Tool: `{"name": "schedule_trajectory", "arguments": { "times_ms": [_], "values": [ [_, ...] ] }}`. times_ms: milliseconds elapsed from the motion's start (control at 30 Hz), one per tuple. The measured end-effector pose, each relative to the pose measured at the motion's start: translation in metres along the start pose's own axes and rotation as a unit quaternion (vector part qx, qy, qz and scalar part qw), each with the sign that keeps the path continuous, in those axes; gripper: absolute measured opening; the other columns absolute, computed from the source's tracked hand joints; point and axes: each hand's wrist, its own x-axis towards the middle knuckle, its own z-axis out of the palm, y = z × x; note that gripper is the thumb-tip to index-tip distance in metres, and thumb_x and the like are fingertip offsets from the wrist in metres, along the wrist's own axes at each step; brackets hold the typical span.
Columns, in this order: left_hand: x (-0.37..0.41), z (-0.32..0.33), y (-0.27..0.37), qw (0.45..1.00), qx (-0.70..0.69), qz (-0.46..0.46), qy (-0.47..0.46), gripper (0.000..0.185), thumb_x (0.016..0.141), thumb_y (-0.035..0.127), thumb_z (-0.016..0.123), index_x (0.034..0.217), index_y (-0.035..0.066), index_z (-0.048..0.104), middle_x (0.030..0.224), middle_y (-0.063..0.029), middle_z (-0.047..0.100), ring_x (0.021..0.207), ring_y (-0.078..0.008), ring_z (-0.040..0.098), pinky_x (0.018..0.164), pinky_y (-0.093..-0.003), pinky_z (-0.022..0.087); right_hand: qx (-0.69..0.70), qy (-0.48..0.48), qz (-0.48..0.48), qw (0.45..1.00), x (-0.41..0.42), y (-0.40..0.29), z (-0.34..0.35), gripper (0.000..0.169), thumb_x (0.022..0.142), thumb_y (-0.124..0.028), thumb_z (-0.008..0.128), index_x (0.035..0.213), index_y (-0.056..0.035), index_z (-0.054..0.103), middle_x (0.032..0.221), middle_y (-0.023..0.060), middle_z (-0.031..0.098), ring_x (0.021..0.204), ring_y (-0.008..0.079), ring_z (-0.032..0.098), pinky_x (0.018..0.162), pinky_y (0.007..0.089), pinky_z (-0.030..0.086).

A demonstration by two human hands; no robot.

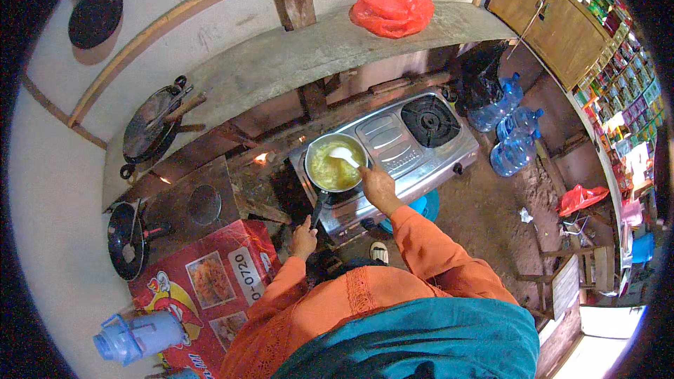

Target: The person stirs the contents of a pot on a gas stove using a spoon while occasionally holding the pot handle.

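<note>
A metal saucepan [337,162] with a dark handle [319,209] sits over the left burner of a two-burner gas stove [389,142]. Yellowish food or liquid with pale lumps fills part of it. My left hand [304,239] is at the end of the pan's handle, its fingers around the tip. With my right hand [378,188], above the pan's right rim, I grip a white spoon [345,155] whose bowl rests in the yellowish contents. The right burner [430,120] carries no pot. Whether a flame burns under the pan is hidden.
Behind the stove runs a concrete ledge [284,58] with a red plastic bag [393,12] and a wok [150,126]. A frying pan [126,242] and a plastic jug [142,334] are at left. Large water bottles [513,150] stand right of the stove.
</note>
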Motion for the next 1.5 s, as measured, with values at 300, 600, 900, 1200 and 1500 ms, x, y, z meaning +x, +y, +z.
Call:
{"name": "schedule_trajectory", "arguments": {
  "times_ms": [300, 600, 900, 1200, 1500],
  "values": [
    [0.008, 0.005, -0.010, 1.000, -0.002, 0.020, -0.002, 0.047, 0.079, 0.020, 0.049, 0.124, 0.019, 0.036, 0.102, -0.0189, 0.050, 0.095, -0.0345, 0.049, 0.078, -0.0430, 0.039, -0.084, -0.019, -0.112, 0.990, 0.040, -0.026, 0.029, 0.019, 0.077, -0.013, 0.043, 0.088, -0.0094, 0.057, 0.084, 0.0133, 0.053, 0.077, 0.0265, 0.056, 0.060, 0.0355, 0.047],
    [0.002, 0.002, -0.002, 1.000, 0.001, 0.015, 0.013, 0.048, 0.078, 0.019, 0.052, 0.123, 0.019, 0.037, 0.096, -0.0185, 0.052, 0.092, -0.0336, 0.050, 0.077, -0.0413, 0.041, -0.058, -0.027, -0.029, 0.998, 0.024, 0.008, 0.025, 0.016, 0.074, -0.016, 0.046, 0.079, -0.0069, 0.059, 0.079, 0.0136, 0.055, 0.073, 0.0272, 0.058, 0.059, 0.0372, 0.047],
    [0.000, -0.004, 0.002, 1.000, -0.003, 0.012, 0.001, 0.049, 0.077, 0.017, 0.053, 0.123, 0.014, 0.037, 0.098, -0.0212, 0.052, 0.092, -0.0350, 0.050, 0.078, -0.0399, 0.040, -0.019, -0.044, 0.007, 0.999, -0.020, 0.012, 0.006, 0.018, 0.077, -0.015, 0.044, 0.087, -0.0088, 0.058, 0.072, 0.0151, 0.052, 0.064, 0.0314, 0.056, 0.055, 0.0410, 0.045],
    [0.001, -0.002, 0.001, 1.000, -0.009, -0.002, -0.011, 0.048, 0.078, 0.017, 0.051, 0.124, 0.015, 0.036, 0.099, -0.0216, 0.051, 0.094, -0.0353, 0.049, 0.080, -0.0398, 0.039, 0.038, -0.067, 0.000, 0.997, -0.042, -0.004, -0.016, 0.019, 0.079, -0.020, 0.046, 0.093, -0.0146, 0.057, 0.073, 0.0158, 0.053, 0.062, 0.0326, 0.056, 0.056, 0.0427, 0.045],
    [-0.003, -0.006, 0.005, 1.000, 0.009, -0.003, -0.003, 0.048, 0.079, 0.019, 0.051, 0.124, 0.017, 0.036, 0.099, -0.0203, 0.051, 0.093, -0.0339, 0.049, 0.078, -0.0403, 0.040, 0.026, -0.002, -0.018, 1.000, -0.011, 0.000, 0.003, 0.017, 0.079, -0.018, 0.043, 0.081, -0.0097, 0.058, 0.070, 0.0177, 0.053, 0.062, 0.0332, 0.056, 0.053, 0.0417, 0.045]
  ]
}}
